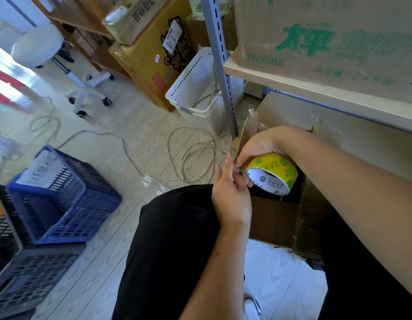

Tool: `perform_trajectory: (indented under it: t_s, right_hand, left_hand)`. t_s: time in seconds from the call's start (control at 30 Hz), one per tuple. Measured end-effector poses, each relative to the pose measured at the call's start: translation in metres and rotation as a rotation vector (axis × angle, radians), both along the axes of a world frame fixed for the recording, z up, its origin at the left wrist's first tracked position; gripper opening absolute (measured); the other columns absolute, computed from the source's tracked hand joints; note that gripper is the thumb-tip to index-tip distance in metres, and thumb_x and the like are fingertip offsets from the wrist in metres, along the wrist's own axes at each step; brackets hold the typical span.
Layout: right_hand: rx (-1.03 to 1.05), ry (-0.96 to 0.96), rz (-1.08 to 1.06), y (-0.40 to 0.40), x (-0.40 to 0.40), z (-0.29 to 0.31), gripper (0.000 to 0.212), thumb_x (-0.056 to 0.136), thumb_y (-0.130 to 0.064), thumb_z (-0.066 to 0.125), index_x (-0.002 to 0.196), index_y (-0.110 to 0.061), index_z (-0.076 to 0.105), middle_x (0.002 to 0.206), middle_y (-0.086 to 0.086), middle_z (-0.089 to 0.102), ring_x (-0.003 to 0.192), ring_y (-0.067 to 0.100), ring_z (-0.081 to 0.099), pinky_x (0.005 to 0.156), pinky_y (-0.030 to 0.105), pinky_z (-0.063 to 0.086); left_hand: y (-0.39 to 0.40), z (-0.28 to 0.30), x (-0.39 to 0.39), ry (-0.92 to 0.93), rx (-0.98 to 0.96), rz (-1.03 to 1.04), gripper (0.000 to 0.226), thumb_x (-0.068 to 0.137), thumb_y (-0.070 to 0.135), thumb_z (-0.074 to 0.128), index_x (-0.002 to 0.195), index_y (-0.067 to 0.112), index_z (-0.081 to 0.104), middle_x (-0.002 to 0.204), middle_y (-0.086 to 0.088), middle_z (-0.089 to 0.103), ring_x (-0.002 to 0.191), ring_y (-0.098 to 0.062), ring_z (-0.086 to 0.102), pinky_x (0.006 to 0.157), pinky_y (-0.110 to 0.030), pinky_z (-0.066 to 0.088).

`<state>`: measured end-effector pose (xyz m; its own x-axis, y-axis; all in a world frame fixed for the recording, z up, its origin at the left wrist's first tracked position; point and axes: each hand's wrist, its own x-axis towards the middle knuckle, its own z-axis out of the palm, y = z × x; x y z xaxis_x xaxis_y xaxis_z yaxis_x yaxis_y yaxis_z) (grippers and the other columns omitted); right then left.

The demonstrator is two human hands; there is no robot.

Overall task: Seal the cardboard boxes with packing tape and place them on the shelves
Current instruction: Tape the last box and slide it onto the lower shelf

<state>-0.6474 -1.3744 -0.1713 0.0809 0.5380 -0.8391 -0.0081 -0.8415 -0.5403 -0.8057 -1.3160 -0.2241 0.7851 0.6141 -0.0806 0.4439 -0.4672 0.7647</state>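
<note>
We are looking down at an open cardboard box (276, 218) standing on the floor (122, 144), and we take it as our landmark. Above it a shelf (315, 88) is carrying a large carton with green print (327, 35). Far to the left of the box a blue crate (59, 197) is sitting on the floor, tilted against a dark crate (32, 273). Up and to the left of the box a white perforated basket (200, 93) is standing beside the grey shelf post (223, 72), with a yellow carton (152, 54) behind it. Loose white cables (191, 153) are lying on the floor just left of the box. Over the box's opening, our right hand (258, 146) is curling its grip round a yellow roll of packing tape (272, 173). Our left hand (230, 195) is at the box's left edge, its fingers closing together at the roll's near side; whether they are pinching the tape end we cannot tell.
</note>
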Motion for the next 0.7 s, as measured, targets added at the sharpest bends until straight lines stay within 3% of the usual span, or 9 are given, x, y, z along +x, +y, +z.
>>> perform_trajectory:
  t_s: [0.03, 0.1, 0.13, 0.2, 0.27, 0.37, 0.47, 0.57, 0.7]
  right_hand:
    - [-0.018, 0.023, -0.017, -0.001, 0.000, -0.001, 0.049, 0.105, -0.030, 0.037, 0.086, 0.000, 0.072, 0.089, 0.015, 0.073, 0.078, 0.022, 0.069, 0.086, 0.034, 0.052]
    - [-0.040, 0.053, -0.022, -0.002, 0.002, -0.002, 0.050, 0.105, -0.033, 0.038, 0.090, 0.002, 0.071, 0.094, 0.017, 0.073, 0.085, 0.024, 0.068, 0.091, 0.036, 0.051]
    - [-0.041, 0.052, -0.012, -0.002, 0.003, -0.003, 0.050, 0.105, -0.033, 0.038, 0.091, 0.002, 0.071, 0.095, 0.017, 0.073, 0.085, 0.024, 0.068, 0.089, 0.036, 0.051]
    - [-0.032, 0.046, 0.007, -0.002, 0.004, -0.003, 0.051, 0.105, -0.033, 0.037, 0.091, 0.002, 0.071, 0.095, 0.018, 0.073, 0.084, 0.024, 0.069, 0.089, 0.036, 0.051]
    - [-0.028, 0.051, 0.002, -0.003, 0.004, -0.004, 0.052, 0.105, -0.033, 0.037, 0.090, 0.002, 0.072, 0.094, 0.018, 0.073, 0.087, 0.026, 0.069, 0.096, 0.039, 0.050]
    - [-0.031, 0.060, -0.017, -0.005, 0.004, -0.004, 0.052, 0.105, -0.035, 0.038, 0.090, 0.002, 0.071, 0.094, 0.018, 0.073, 0.085, 0.025, 0.068, 0.089, 0.036, 0.051]
    - [-0.037, 0.059, -0.042, -0.005, 0.003, -0.002, 0.051, 0.105, -0.034, 0.038, 0.090, 0.002, 0.070, 0.091, 0.016, 0.073, 0.082, 0.023, 0.069, 0.082, 0.033, 0.053]
    - [-0.042, 0.060, -0.058, -0.006, 0.003, -0.002, 0.051, 0.105, -0.035, 0.039, 0.092, 0.003, 0.070, 0.093, 0.016, 0.074, 0.082, 0.022, 0.070, 0.082, 0.032, 0.053]
    - [-0.019, 0.081, -0.084, -0.006, 0.002, -0.005, 0.050, 0.105, -0.034, 0.039, 0.092, 0.004, 0.069, 0.088, 0.016, 0.074, 0.076, 0.019, 0.072, 0.079, 0.030, 0.055]
  left_hand:
    - [0.000, 0.002, 0.001, -0.010, -0.014, 0.039, 0.045, 0.103, 0.027, 0.045, 0.147, 0.035, 0.045, 0.144, -0.008, 0.054, 0.128, -0.002, 0.045, 0.088, 0.008, 0.026]
    - [0.002, 0.009, 0.003, -0.054, -0.136, 0.138, 0.043, 0.102, 0.026, 0.052, 0.145, 0.030, 0.049, 0.147, -0.003, 0.049, 0.112, -0.005, 0.060, 0.088, -0.001, 0.036]
    - [0.003, 0.011, 0.007, -0.075, -0.232, 0.185, 0.043, 0.100, 0.026, 0.055, 0.143, 0.027, 0.052, 0.138, -0.001, 0.055, 0.100, -0.006, 0.065, 0.085, -0.007, 0.043]
    - [0.007, 0.016, 0.016, -0.088, -0.423, 0.253, 0.036, 0.098, 0.026, 0.060, 0.134, 0.021, 0.061, 0.117, 0.000, 0.068, 0.096, -0.006, 0.066, 0.084, -0.016, 0.049]
    - [0.010, 0.018, 0.024, -0.076, -0.503, 0.297, 0.021, 0.097, 0.023, 0.062, 0.114, 0.014, 0.072, 0.101, -0.003, 0.073, 0.090, -0.009, 0.067, 0.083, -0.025, 0.051]
    - [0.012, 0.022, 0.030, -0.049, -0.662, 0.423, 0.013, 0.095, 0.018, 0.065, 0.096, 0.008, 0.073, 0.086, -0.004, 0.072, 0.072, -0.008, 0.064, 0.066, -0.022, 0.053]
    - [0.015, 0.024, 0.036, -0.034, -0.841, 0.502, 0.007, 0.090, 0.010, 0.070, 0.097, 0.011, 0.068, 0.090, -0.007, 0.070, 0.067, -0.010, 0.064, 0.056, -0.018, 0.054]
    - [0.018, 0.021, 0.039, 0.029, -0.734, 0.489, 0.021, 0.083, 0.015, 0.078, 0.100, 0.021, 0.067, 0.104, -0.007, 0.070, 0.072, -0.011, 0.064, 0.056, -0.019, 0.049]
    - [0.016, 0.028, 0.027, 0.018, -0.298, 0.250, 0.005, 0.089, 0.022, 0.070, 0.090, 0.022, 0.074, 0.078, 0.005, 0.069, 0.068, -0.002, 0.059, 0.060, -0.016, 0.042]
